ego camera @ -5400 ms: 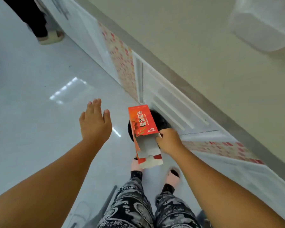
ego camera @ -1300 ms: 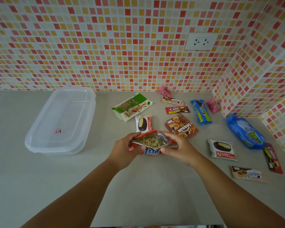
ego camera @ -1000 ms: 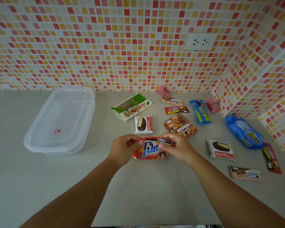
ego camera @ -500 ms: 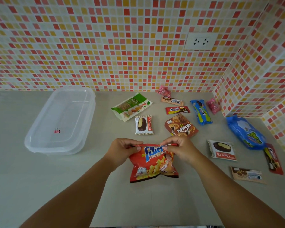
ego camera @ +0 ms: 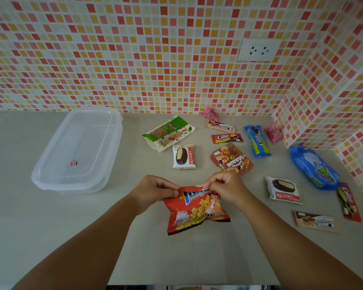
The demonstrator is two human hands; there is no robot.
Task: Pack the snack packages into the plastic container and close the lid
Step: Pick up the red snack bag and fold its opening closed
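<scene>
Container: the clear plastic container (ego camera: 78, 151) sits on the grey counter (ego camera: 50, 237), lid on top, well left of the red chip bag.
Left hand: the left hand (ego camera: 155, 190) pinches the top left corner of the red chip bag (ego camera: 195, 212), fingers curled.
Chip bag: held by its top edge between both hands, its lower part hanging toward the counter, crumpled.
Right hand: the right hand (ego camera: 226, 188) pinches the bag's top right edge.
Behind the bag: a green nut packet (ego camera: 169, 132), a Choco Pie (ego camera: 183, 156) and a brown biscuit box (ego camera: 232, 160).
Right of the bag: a second Choco Pie (ego camera: 284, 190) and a blue bag (ego camera: 312, 167) by the tiled wall (ego camera: 331, 91).
</scene>
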